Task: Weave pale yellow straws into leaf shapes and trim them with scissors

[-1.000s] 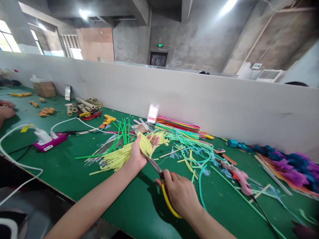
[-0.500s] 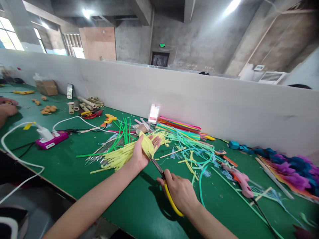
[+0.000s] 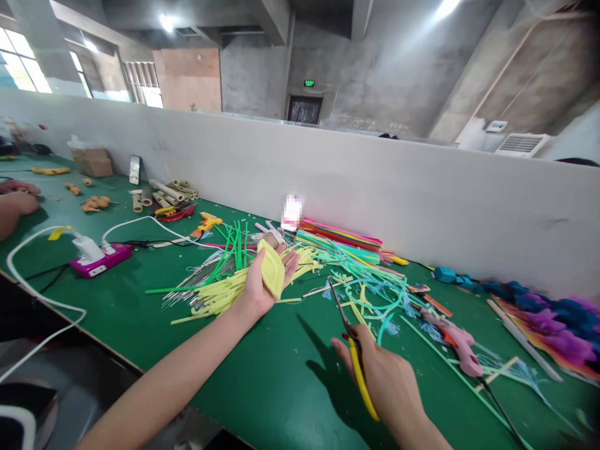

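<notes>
A flat, pale-yellow leaf-shaped piece (image 3: 272, 270) lies across the palm of my left hand (image 3: 257, 289). The thumb presses on its edge while the other fingers stretch out behind it. My right hand (image 3: 387, 375) grips a pair of scissors (image 3: 358, 369) with yellow handles, its blades pointing up and away from me, apart from the yellow piece. Under and behind my left hand spreads a heap of yellow pipe cleaners (image 3: 220, 295). Green pipe cleaners (image 3: 240, 247) cross it at the back.
Teal stems and offcuts (image 3: 370, 290) litter the green table (image 3: 281, 369). A pink glue gun (image 3: 462, 350) lies at right, a yellow glue gun (image 3: 209, 220) at back left. A purple power strip (image 3: 100, 261) trails white cables. Another person's hands (image 3: 19, 199) show at far left.
My right hand has drawn the scissors away from the yellow piece, to the right and toward me. The yellow piece now shows its broad face more fully in my left hand.
</notes>
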`<state>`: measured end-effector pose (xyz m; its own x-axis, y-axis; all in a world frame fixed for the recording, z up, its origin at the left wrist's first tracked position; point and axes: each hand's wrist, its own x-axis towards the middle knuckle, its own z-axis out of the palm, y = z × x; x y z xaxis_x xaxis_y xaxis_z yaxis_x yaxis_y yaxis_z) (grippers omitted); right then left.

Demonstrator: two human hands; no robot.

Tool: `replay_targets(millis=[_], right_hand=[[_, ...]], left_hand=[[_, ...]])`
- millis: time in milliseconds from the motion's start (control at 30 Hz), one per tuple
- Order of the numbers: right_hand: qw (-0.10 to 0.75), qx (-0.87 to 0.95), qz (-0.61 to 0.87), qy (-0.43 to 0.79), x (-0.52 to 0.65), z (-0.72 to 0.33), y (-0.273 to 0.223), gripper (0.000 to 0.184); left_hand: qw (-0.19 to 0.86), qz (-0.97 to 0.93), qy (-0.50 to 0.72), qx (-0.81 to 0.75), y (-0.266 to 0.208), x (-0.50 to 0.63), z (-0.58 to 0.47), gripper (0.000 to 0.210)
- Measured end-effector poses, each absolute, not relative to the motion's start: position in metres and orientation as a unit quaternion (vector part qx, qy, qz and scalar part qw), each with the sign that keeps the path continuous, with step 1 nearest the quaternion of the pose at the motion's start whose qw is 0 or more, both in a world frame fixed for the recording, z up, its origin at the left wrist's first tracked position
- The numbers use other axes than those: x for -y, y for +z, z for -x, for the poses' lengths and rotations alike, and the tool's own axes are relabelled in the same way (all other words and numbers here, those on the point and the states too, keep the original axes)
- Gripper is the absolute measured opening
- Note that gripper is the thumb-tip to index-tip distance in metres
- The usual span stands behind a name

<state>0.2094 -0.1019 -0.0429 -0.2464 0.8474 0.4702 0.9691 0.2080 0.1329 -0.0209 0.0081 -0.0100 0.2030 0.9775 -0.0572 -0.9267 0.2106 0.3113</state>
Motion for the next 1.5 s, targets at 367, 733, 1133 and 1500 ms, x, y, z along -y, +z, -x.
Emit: replay_targets(millis=[367,733,1133,1500], right_hand=[[0.273,0.765,0.574,0.099,0.093,-0.233,-0.027,0.023],[0.447,0.416,0.380,0.695,0.095,-0.153,-0.019,0.032],[0.499,0.518,0.432,0.544,0.082,-0.187,-0.023,0.024],[0.501,0.516,0.440,0.538,0.080,-0.187,-0.029,0.024]], left_hand=[[0.640,-0.265,0.704,-0.159,0.003,0.012,0.011,0.042],[0.615,-0.334,0.694,-0.172,-0.005,0.046,-0.020,0.052],[0.531,-0.545,0.533,-0.370,-0.027,0.043,-0.017,0.038],[0.508,-0.619,0.459,-0.385,-0.034,0.043,-0.018,0.026]])
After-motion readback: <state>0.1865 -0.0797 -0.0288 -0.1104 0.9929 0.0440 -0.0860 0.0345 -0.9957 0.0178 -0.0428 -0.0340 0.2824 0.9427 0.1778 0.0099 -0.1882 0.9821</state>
